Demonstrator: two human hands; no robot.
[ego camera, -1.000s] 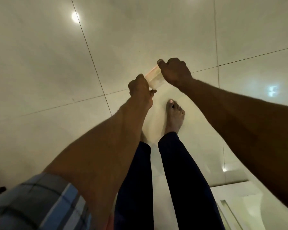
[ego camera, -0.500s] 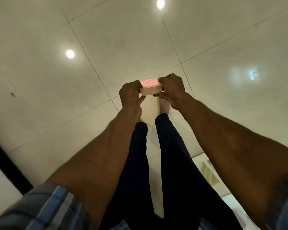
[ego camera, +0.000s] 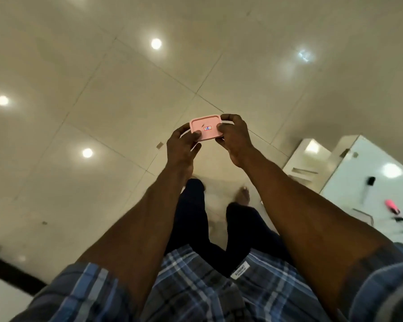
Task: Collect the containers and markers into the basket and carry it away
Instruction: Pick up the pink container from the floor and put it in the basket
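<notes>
A small container with a pink lid (ego camera: 205,127) and a tiny label on top is held out in front of me, above the tiled floor. My left hand (ego camera: 182,145) grips its left end and my right hand (ego camera: 234,135) grips its right end, thumbs on the lid. On a white table (ego camera: 349,182) at the right edge lie a pink marker (ego camera: 392,206) and a black marker (ego camera: 369,183). No basket is in view.
Glossy beige floor tiles (ego camera: 102,112) spread around, with light reflections. A white ledge or step (ego camera: 305,159) stands beside the table. A dark strip (ego camera: 12,273) runs along the lower left. My legs and bare feet are below the hands.
The view has swung, bringing the white table with markers into sight at right. The container has turned so its pink lid faces me, and both hands have stayed on it.
</notes>
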